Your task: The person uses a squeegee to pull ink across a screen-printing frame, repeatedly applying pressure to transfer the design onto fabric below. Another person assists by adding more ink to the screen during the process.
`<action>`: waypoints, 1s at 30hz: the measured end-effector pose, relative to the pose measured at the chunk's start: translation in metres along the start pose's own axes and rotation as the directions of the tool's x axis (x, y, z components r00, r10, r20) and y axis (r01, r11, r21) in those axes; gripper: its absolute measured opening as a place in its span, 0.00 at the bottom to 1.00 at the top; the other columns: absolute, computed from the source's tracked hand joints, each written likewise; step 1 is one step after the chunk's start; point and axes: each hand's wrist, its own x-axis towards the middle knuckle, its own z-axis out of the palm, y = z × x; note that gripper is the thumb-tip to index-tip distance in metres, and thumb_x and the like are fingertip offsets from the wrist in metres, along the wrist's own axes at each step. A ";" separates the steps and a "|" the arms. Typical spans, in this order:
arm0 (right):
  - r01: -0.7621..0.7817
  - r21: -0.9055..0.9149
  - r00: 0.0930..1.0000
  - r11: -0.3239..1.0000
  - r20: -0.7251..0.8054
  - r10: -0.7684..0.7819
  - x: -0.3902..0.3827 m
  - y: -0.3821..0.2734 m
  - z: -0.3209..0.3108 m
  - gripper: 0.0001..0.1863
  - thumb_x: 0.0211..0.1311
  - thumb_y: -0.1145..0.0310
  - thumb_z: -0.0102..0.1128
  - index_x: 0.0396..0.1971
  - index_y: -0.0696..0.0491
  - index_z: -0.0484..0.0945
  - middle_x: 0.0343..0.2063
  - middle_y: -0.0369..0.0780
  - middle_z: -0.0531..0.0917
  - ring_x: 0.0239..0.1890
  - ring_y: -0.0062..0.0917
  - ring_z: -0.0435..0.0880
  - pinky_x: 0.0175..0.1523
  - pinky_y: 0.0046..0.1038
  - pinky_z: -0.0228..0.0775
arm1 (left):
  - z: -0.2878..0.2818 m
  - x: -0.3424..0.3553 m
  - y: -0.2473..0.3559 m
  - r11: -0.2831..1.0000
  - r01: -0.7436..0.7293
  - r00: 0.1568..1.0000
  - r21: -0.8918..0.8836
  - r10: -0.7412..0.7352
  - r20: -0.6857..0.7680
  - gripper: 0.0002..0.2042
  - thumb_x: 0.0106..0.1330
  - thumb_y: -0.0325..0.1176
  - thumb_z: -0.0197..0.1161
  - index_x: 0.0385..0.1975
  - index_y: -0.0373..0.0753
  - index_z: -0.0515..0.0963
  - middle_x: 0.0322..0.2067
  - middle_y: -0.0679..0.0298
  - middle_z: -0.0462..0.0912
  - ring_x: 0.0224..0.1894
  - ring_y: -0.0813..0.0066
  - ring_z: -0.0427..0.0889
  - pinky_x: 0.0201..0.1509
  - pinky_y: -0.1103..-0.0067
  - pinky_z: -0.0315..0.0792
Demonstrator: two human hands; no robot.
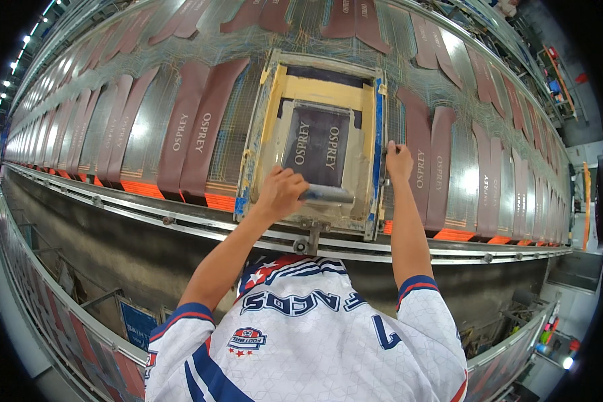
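My left hand is closed on the left end of a squeegee, which lies across the lower part of a screen printing frame. My right hand grips the frame's right side, its fingers curled at the metal edge. The frame's yellowish, stained border surrounds a dark stencil window with pale lettering. Maroon cut fabric panels lie on the long table either side of the frame.
A metal rail runs along the table's front edge, passing a roller bracket below the frame. More pairs of maroon panels stretch away along both rows. Another long table with panels curves through the lower left, behind me.
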 end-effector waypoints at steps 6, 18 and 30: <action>-0.120 0.198 0.982 0.973 0.164 0.088 -0.023 -0.027 -0.015 0.20 0.72 0.52 0.60 0.45 0.56 0.82 0.38 0.51 0.87 0.40 0.51 0.86 0.48 0.49 0.75 | -0.022 -0.049 0.018 0.995 0.085 0.991 -0.046 -0.080 0.104 0.13 0.45 0.37 0.79 0.31 0.46 0.85 0.32 0.70 0.86 0.42 0.70 0.83 0.52 0.70 0.68; -0.103 0.284 0.992 0.953 0.096 0.078 -0.017 -0.017 -0.019 0.19 0.70 0.52 0.62 0.41 0.56 0.82 0.34 0.52 0.86 0.41 0.51 0.86 0.47 0.43 0.75 | -0.022 0.138 -0.082 0.997 -0.012 1.000 0.076 0.013 -0.018 0.10 0.52 0.42 0.77 0.31 0.48 0.88 0.31 0.65 0.88 0.41 0.64 0.85 0.52 0.64 0.70; -0.067 0.235 0.994 0.970 0.097 0.045 -0.008 -0.033 -0.036 0.18 0.68 0.55 0.64 0.39 0.57 0.83 0.34 0.50 0.87 0.38 0.47 0.86 0.46 0.41 0.74 | -0.004 0.028 -0.023 0.996 0.010 0.989 0.083 0.002 -0.147 0.13 0.48 0.29 0.73 0.36 0.47 0.84 0.34 0.67 0.87 0.38 0.65 0.84 0.46 0.66 0.71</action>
